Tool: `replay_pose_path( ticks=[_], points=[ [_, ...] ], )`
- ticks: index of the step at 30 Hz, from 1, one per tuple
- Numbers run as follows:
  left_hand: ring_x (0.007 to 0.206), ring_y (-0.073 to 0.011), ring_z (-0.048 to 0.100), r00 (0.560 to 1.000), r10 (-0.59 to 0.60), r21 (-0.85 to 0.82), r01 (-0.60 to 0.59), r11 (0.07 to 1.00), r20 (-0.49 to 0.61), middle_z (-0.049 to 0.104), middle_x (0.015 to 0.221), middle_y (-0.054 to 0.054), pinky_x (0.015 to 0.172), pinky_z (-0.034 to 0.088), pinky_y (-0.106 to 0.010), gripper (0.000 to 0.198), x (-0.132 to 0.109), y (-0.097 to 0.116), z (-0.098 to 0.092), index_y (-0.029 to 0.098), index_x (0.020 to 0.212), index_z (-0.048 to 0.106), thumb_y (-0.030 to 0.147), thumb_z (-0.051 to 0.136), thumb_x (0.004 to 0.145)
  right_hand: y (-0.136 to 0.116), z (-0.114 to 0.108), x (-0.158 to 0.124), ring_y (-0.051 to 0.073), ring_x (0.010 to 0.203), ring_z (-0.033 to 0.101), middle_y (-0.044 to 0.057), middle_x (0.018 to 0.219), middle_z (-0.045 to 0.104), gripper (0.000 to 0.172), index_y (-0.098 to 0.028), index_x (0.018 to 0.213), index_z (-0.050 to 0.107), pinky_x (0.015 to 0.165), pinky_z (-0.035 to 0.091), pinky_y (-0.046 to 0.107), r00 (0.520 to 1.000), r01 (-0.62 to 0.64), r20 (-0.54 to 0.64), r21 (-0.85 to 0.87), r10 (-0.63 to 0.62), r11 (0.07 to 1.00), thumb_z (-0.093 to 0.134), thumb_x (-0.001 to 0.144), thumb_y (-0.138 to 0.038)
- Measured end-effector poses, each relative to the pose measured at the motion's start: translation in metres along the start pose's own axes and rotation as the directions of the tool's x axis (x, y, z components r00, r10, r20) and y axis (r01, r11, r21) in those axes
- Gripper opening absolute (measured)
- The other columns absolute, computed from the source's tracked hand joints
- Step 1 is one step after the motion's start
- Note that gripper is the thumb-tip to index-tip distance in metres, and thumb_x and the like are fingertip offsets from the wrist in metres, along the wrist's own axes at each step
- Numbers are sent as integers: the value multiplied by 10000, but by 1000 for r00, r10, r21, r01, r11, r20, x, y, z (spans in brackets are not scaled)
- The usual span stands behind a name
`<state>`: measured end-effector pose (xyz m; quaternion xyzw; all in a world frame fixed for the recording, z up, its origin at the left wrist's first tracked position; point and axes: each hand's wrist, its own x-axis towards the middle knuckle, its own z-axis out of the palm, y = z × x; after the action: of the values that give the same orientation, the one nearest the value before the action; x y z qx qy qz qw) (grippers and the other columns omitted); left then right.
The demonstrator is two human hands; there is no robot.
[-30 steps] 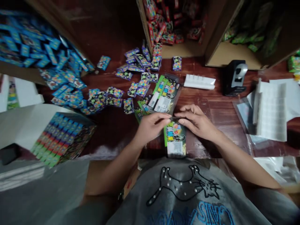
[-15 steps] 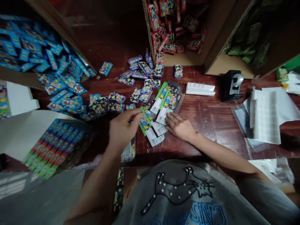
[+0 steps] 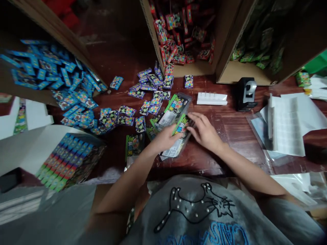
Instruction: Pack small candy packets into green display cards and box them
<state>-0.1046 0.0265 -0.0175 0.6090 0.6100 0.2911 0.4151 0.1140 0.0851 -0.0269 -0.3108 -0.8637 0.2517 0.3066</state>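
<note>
My left hand (image 3: 165,139) is closed on the left edge of a printed plastic pouch (image 3: 182,123) with a green strip, lifted a little and tilted. At its opposite edge, the fingers of my right hand (image 3: 206,133) curl around the pouch, thumb below. Beneath and behind lie more such pouches (image 3: 176,104), overlapping on the table, some with barcodes. Another pouch (image 3: 134,145) lies alone to the left of my left hand. Just beyond the hands are small purple candy boxes (image 3: 149,107), scattered in a loose group.
Blue boxes (image 3: 79,98) spill from a carton at left; red boxes (image 3: 176,44) fill another carton at the back. A stack of multicoloured boxes (image 3: 67,160) stands front left. To the right are a white folded strip (image 3: 212,98), a black tape dispenser (image 3: 246,94) and white sheets (image 3: 286,126).
My left hand has moved right and taken hold of a pouch. The right hand, flat on the pouches before, now curls at its edge. The view has shifted slightly.
</note>
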Motion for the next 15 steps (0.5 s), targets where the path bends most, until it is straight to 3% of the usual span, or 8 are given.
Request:
replay_pose_path(
  ticks=[2, 5, 8, 10, 12, 14, 15],
  points=[
    [902, -225, 704, 999, -15, -106, 20, 994, 47, 774, 969, -39, 869, 561, -343, 289, -17, 5, 10, 176, 1078, 710, 413, 630, 935, 0, -10, 6, 306, 1262, 667, 181, 1298, 694, 412, -162, 1455, 594, 1113, 570, 506, 999, 0, 51, 21, -1, 1000, 535, 1082, -327],
    [837, -199, 664, 997, -72, -165, 73, 984, 11, 751, 902, -21, 816, 534, -316, 285, -25, 10, 24, 163, 1057, 711, 404, 638, 924, -4, -17, 8, 308, 1112, 704, 157, 1157, 729, 320, -166, 1312, 664, 1005, 600, 488, 997, -15, 77, 18, 14, 1000, 599, 1051, -337],
    [839, -195, 655, 995, -93, -216, 96, 972, 21, 742, 897, -25, 835, 524, -326, 266, -28, 14, 28, 155, 1060, 720, 367, 640, 921, -13, -32, 7, 254, 862, 728, 91, 972, 767, 229, -184, 1115, 721, 812, 605, 392, 983, -120, 146, 50, 111, 992, 699, 992, -376],
    [835, -190, 660, 989, -84, -284, 115, 952, 120, 739, 893, -26, 816, 527, -317, 272, -34, 16, 26, 156, 1050, 724, 383, 689, 904, -19, -49, 10, 205, 726, 718, 35, 856, 776, 226, -207, 993, 758, 707, 574, 325, 931, -187, 340, 130, 133, 974, 705, 987, -426],
    [809, -186, 665, 957, -77, -318, 168, 933, 278, 742, 894, -26, 751, 528, -297, 355, -41, 18, 23, 162, 1035, 724, 428, 817, 820, -25, -68, 14, 192, 724, 740, 0, 848, 800, 259, -244, 978, 800, 701, 582, 303, 825, -215, 563, 236, 47, 948, 679, 1000, -472],
    [778, -189, 671, 920, -99, -314, 228, 922, 379, 753, 894, -30, 691, 527, -289, 473, -48, 19, 21, 161, 1000, 729, 434, 943, 680, -27, -83, 18, 206, 793, 771, -6, 908, 823, 273, -281, 1023, 826, 762, 622, 322, 733, -207, 676, 329, -77, 921, 662, 1008, -499],
    [767, -192, 674, 916, -125, -316, 257, 913, 382, 760, 888, -32, 674, 527, -290, 496, -51, 19, 21, 158, 979, 733, 422, 972, 634, -27, -87, 19, 220, 845, 782, 7, 949, 828, 281, -289, 1033, 832, 820, 639, 352, 727, -183, 677, 354, -116, 917, 658, 1009, -509]
  ],
)
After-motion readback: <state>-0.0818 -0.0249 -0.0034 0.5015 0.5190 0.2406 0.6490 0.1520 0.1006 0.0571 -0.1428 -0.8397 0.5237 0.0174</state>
